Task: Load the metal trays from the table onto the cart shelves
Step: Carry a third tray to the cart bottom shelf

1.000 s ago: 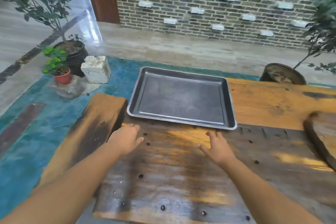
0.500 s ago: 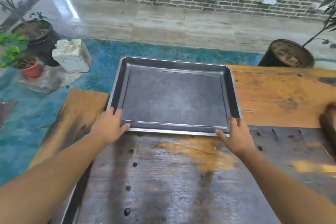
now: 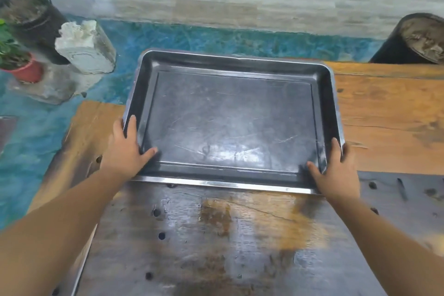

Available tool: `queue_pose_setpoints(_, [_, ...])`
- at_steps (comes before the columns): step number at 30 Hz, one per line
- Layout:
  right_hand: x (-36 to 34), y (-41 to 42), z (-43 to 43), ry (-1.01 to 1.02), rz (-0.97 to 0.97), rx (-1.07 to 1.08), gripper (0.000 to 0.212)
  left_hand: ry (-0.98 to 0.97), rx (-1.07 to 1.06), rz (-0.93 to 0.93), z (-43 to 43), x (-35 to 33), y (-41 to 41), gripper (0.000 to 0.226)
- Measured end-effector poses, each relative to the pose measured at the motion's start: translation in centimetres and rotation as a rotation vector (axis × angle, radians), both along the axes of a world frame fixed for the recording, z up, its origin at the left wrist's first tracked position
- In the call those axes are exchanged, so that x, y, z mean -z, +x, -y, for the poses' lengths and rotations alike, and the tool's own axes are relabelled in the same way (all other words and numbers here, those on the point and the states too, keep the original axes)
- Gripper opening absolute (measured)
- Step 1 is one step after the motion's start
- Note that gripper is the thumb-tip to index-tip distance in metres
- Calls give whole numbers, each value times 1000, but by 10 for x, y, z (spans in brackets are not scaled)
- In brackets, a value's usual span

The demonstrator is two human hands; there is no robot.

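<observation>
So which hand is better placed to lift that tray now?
Neither alone. The left hand grips the metal tray at its near left corner, the right hand at its near right corner; a wide tray probably needs both.

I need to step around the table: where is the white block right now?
In the head view the white block sits on the floor at upper left, past the table's left end, between the red plant pot and the metal tray.
</observation>
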State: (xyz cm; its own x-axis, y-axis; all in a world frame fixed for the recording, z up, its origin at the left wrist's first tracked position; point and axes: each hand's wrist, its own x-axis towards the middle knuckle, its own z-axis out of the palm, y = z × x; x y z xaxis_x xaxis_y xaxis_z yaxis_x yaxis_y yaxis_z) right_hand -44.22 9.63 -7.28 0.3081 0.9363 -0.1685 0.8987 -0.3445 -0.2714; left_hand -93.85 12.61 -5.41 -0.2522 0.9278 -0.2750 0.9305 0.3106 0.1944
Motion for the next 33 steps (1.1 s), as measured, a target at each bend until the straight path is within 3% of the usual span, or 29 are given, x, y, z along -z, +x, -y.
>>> queue_pose_setpoints(7, [13,-2,-1,58,47,104,88,124,-144,-83,12,20,8,103])
queue_pose_setpoints(15, [8,1,-14,-62,73,90,103,72,-113,-147,11,21,6,113])
queue_pose_setpoints(22, [4,9,-10,-26,44,97,111,42,-117,-187,17,6,8,118])
queue_pose_setpoints(33, [-74,-5,38,6,112,35,95,35,-100,-172,76,-69,-11,123])
